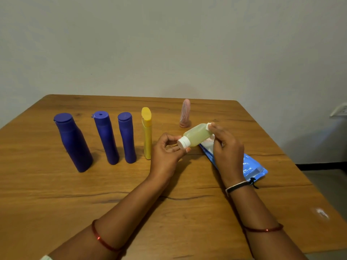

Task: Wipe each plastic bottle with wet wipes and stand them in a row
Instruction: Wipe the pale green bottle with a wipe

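A small pale green bottle point(197, 135) with a white cap is held tilted above the table between both hands. My left hand point(167, 154) pinches its white cap end. My right hand point(226, 149) grips its base, with a white wet wipe point(210, 142) held under the fingers. Three blue bottles point(74, 142) point(106, 136) point(127, 136) and a yellow bottle point(147, 133) stand in a row on the left. A pink bottle point(185, 113) stands apart, farther back.
A blue wet-wipe pack point(251, 167) lies on the wooden table point(131, 194) under my right hand. The table's far edge meets a plain wall. A wall socket point(339, 109) shows at the far right.
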Tool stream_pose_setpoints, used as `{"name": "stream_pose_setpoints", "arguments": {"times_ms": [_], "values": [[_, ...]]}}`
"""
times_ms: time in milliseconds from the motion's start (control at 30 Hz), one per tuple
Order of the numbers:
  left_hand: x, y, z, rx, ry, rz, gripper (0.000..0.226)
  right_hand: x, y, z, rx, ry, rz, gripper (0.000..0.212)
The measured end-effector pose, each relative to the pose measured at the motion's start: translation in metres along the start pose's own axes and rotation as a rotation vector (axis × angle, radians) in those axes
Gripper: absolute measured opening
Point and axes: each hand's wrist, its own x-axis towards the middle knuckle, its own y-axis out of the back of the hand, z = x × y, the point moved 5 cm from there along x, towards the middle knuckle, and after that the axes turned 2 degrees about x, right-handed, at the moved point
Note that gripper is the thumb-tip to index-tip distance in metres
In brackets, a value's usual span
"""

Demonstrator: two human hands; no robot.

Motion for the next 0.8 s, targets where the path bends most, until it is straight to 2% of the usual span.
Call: {"name": "stream_pose_setpoints", "arguments": {"times_ms": [100,233,300,433,567,667,800], "values": [[-0.001,0.001,0.003,-0.019,-0.008,-0.017,0.032,-0.012,-0.015,-0.022,0.077,0.079,-0.101,0.051],[-0.003,0.003,0.005,-0.020,-0.034,-0.014,0.022,-0.029,-0.031,-0.050,0.104,0.301,-0.287,0.048],[-0.002,0.003,0.006,-0.002,-0.067,-0.020,0.021,-0.027,-0.028,-0.047,0.101,0.287,-0.268,0.044],[-0.003,0.000,0.008,0.019,-0.112,-0.044,0.032,-0.009,-0.011,-0.019,0.027,0.102,-0.098,0.050],[-0.004,-0.001,0.011,0.092,-0.162,-0.052,0.036,0.003,0.005,0.003,-0.044,0.005,0.038,0.045],[-0.005,-0.001,0.013,0.144,-0.202,-0.048,0.036,-0.002,0.000,-0.007,0.012,0.029,-0.001,0.047],[-0.003,0.000,0.015,0.251,-0.287,-0.031,0.030,-0.017,-0.019,-0.039,0.111,0.148,-0.163,0.050]]}}
